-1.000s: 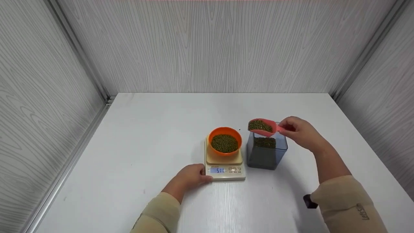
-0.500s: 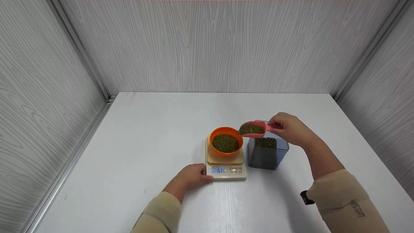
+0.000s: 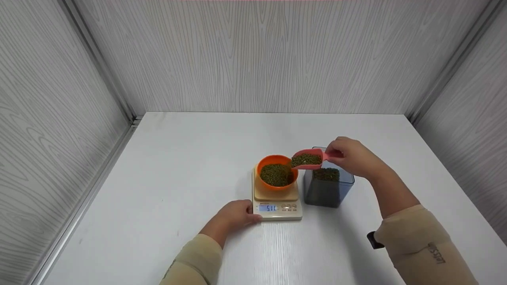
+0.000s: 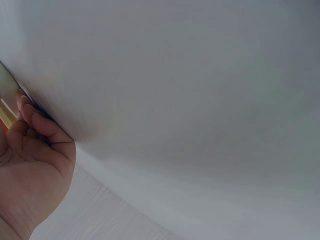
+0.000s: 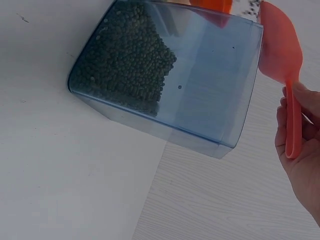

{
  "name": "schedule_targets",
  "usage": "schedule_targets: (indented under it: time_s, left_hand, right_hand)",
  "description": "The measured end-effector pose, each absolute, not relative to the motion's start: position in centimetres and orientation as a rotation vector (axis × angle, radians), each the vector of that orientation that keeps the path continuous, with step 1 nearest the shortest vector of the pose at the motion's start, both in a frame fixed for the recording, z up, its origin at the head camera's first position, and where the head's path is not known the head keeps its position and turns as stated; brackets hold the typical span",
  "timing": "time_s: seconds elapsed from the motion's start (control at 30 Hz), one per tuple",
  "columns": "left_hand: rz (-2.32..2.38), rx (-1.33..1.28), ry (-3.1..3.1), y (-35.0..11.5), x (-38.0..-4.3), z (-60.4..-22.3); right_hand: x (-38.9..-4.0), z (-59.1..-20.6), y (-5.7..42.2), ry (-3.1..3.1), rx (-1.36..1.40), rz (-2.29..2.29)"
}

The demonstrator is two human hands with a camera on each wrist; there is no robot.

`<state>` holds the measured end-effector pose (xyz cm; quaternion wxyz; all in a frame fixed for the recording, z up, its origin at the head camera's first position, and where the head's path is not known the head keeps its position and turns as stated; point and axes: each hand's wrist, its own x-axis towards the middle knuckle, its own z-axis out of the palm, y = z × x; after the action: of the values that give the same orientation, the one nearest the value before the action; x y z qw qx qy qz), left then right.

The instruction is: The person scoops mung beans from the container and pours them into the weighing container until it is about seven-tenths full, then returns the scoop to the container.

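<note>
My right hand (image 3: 352, 156) pinches the handle of a pink scoop (image 3: 317, 152) heaped with small green beans (image 3: 307, 159). The scoop's tip hangs over the right rim of an orange bowl (image 3: 262, 183), and beans fall from it in the right wrist view. That bowl, holding more beans, stands on a kitchen scale (image 3: 292, 215) whose display reads what looks like 511. At the scale's front left corner, my left hand (image 3: 235, 215) holds its edge; curled fingers (image 4: 47, 125) show there in the left wrist view.
Right of the scale stands a clear bluish square container (image 3: 344, 186), upright and partly filled with beans; the scoop passes above its rim. Wood-patterned panels (image 3: 253, 55) enclose the white table (image 3: 190, 158) at the back and sides.
My right hand has carried the loaded scoop leftward from above the container to the bowl's rim, and beans now spill from its tip. The left hand has stayed at the scale.
</note>
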<state>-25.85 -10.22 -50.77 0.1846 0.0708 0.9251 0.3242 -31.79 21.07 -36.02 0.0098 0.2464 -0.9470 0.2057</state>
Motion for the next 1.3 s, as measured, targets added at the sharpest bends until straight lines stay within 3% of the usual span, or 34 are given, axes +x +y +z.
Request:
schedule_targets:
  time_s: [1.3]
  left_hand:
    - [0.891, 0.253, 2.629, -10.3, -26.0, -51.0]
  right_hand:
    - [-31.9, -35.5, 18.5, -2.923, 0.800, 0.498]
